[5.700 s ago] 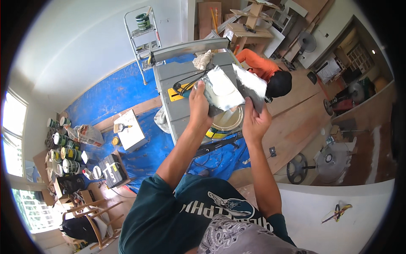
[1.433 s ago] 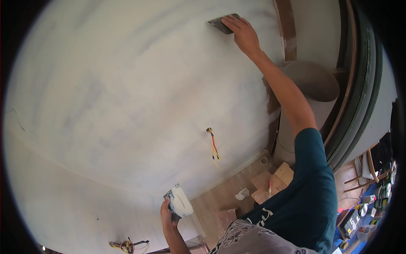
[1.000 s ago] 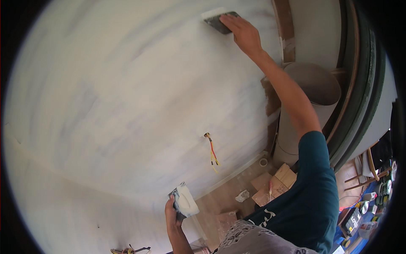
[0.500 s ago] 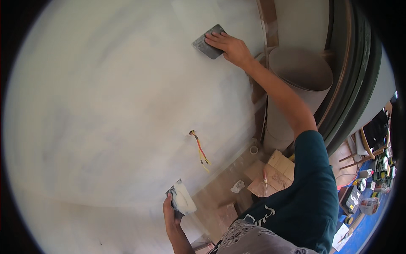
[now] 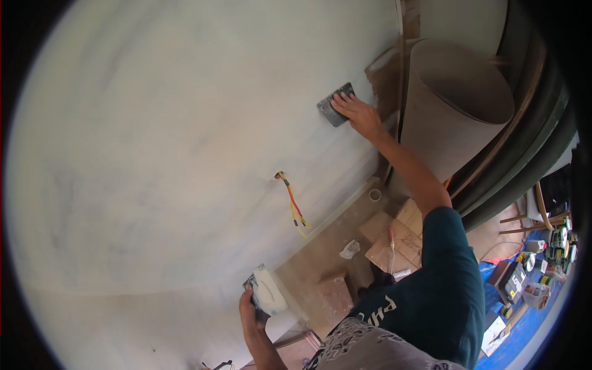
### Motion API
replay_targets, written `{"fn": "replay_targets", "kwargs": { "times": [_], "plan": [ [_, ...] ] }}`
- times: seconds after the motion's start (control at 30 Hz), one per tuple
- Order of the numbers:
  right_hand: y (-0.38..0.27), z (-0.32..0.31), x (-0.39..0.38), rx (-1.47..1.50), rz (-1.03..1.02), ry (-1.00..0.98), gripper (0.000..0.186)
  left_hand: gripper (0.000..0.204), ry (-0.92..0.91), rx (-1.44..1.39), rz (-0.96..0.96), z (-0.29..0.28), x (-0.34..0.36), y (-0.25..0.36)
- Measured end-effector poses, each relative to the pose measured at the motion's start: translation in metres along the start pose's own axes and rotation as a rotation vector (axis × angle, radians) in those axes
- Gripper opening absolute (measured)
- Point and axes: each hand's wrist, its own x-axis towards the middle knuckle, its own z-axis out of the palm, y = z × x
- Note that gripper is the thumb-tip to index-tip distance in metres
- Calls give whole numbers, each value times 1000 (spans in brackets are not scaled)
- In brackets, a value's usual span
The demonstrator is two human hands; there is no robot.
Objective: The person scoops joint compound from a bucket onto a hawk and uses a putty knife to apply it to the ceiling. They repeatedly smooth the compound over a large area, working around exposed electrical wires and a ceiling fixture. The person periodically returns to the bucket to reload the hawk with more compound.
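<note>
Gripping dark spreader (image 5: 328, 115) with fingers (image 5: 343, 103) of right hand (image 5: 365, 119), above-right of hanging wires (image 5: 292, 198). Seemingly pressing it flat to wall (image 5: 203, 142), sloping longer side up, away from wires. Clasping plate (image 5: 253, 283) of white paste (image 5: 270, 295) in left hand (image 5: 248, 311), below-left of wires.

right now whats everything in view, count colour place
wall: 1, whitish, ahead
wires: several, red and yellow, from wall
rolled sheet: 1, greyish, upper right
ring: 1, white, floor
crumpled scrap: 1, white, floor
cardboard: several, brown, floor
tool: 1, red handle, on cardboard
chair: 1, brown, far right
cans: several, green and white, far right
case: 1, black, right
ground sheet: 1, blue, right
plain scraper: 1, dark, right hand
pasted scraper: 1, dark and white, left hand
shirt: 1, dark green, lower right
right hand: 1, bare, upper middle
left hand: 1, bare, lower middle
</note>
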Motion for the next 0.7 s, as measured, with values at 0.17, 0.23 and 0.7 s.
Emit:
{"fn": "replay_targets", "kwargs": {
  "times": [0.17,0.23,0.7],
  "plan": [
    [2,32,-52,-2,46,-43,63,41,-17,14,13,6,-5,1],
    [-1,22,-58,-36,38,-51,62,42,-31,13,16,12,-9,5],
    [-9,-154,277,-148,-78,716,59,44,-68,-129,168,-2,-17,1]
  ]
}}
